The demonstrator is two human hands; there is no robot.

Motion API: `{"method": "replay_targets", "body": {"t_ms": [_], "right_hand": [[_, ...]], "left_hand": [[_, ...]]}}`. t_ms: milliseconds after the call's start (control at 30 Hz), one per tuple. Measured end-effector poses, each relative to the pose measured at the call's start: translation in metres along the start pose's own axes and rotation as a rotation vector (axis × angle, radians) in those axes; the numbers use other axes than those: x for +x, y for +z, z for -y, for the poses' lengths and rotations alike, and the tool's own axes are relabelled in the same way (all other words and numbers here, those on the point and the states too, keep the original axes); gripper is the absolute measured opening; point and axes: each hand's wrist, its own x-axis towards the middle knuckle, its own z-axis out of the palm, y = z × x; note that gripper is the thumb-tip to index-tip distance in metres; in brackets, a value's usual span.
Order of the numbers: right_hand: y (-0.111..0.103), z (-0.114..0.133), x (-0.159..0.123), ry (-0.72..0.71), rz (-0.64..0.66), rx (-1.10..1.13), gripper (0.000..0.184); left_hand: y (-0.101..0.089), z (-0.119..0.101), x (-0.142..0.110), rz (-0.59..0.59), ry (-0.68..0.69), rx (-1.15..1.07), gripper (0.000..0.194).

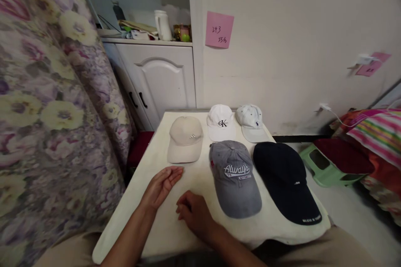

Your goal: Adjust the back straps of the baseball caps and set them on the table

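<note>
My left hand (163, 184) is open, palm turned up and fingers stretched, just in front of a beige baseball cap (185, 138) with a small stripe logo. My right hand (196, 212) hangs low over the table with its fingers curled in; nothing shows in them. To its right lies a grey cap (233, 179) lettered "Always". Beyond that, a navy cap (283, 179) rests with its long brim towards me. At the back stand a white cap (221, 123) marked "CK" and a pale cap (251, 122) with a small dark emblem. Neither hand touches a cap.
The caps sit on a table (147, 233) with a cream cover, its far edge near the wall. A flowered curtain (62, 112) hangs on the left, beside a white cabinet (166, 75). On the right stands a green stool (326, 175) with a dark red top.
</note>
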Motion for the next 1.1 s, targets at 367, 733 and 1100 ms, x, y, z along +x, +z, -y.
{"method": "replay_targets", "body": {"t_ms": [367, 733, 1100], "right_hand": [[-0.01, -0.006, -0.051, -0.128, 0.143, -0.187, 0.022], [-0.088, -0.017, -0.124, 0.022, -0.267, 0.058, 0.025], [-0.114, -0.017, -0.141, 0.122, -0.591, 0.281, 0.046]], "left_hand": [[0.047, 0.023, -0.034, -0.046, 0.16, 0.614, 0.024], [0.096, 0.078, -0.078, 0.269, 0.481, 1.184, 0.064], [0.114, 0.087, -0.079, 0.266, 0.525, 1.387, 0.102]]}}
